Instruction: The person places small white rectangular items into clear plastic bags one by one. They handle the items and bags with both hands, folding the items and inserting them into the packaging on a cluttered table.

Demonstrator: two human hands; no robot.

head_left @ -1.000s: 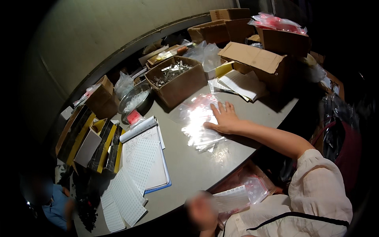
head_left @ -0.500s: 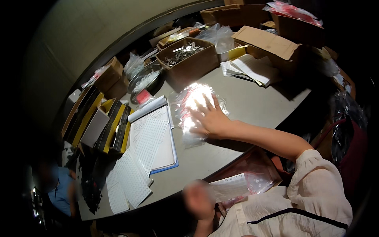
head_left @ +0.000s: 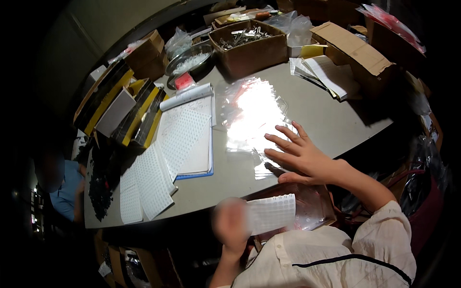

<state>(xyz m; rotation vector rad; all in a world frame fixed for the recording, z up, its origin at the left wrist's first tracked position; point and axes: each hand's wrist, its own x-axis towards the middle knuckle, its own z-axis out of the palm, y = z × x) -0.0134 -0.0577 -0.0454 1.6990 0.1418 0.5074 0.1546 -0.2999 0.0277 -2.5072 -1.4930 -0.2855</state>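
Note:
My left hand (head_left: 232, 224), blurred in the picture, holds one end of a white sheet of round stickers (head_left: 272, 214) close in front of my body. My right hand (head_left: 300, 157) hovers at or rests on the near right edge of a pile of clear plastic bags (head_left: 254, 113), fingers spread and nothing gripped. Whether its fingertips touch the bags I cannot tell. Strong glare whitens the middle of the pile, with some red showing through. Under the sticker sheet is an open reddish drawer or tray (head_left: 314, 204) with clear bags in it.
Left of the bags lie a clipboard (head_left: 194, 158) and more sticker sheets (head_left: 152, 185). Black-and-yellow boxes (head_left: 137, 115) stand farther left. At the back are a bowl of white bits (head_left: 192, 62), a carton of metal parts (head_left: 252, 50) and papers (head_left: 331, 72). A person in blue (head_left: 67, 187) is at far left.
My right hand has drawn back toward me from the middle of the bags to their near right edge. The head view has shifted. My left hand still holds the sticker sheet.

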